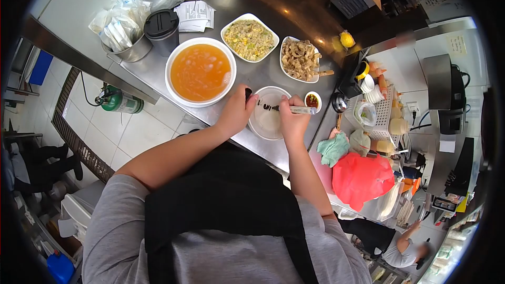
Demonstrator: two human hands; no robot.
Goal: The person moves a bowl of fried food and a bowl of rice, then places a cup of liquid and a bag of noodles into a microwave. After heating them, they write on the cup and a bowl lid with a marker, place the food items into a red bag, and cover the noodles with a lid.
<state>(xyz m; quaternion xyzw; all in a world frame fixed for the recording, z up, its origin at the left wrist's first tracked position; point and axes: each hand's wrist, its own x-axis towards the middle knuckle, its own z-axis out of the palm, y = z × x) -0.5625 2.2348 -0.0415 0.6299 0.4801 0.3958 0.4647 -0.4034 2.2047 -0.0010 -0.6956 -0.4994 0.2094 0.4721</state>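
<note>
Left: round white bowl [168,73] of orange broth. Next, left hand [235,114] pinching a small black cap-like piece [248,93]. Beyond, squarish white bowl [223,37] of fried rice. Near, between hands: round, whitish translucent container [267,123], black handwriting on top. Right hand [294,126] grips slim white marker [303,110], tip at writing; contact unclear. Rightmost: small white cup [312,93], dark red sauce.
</note>
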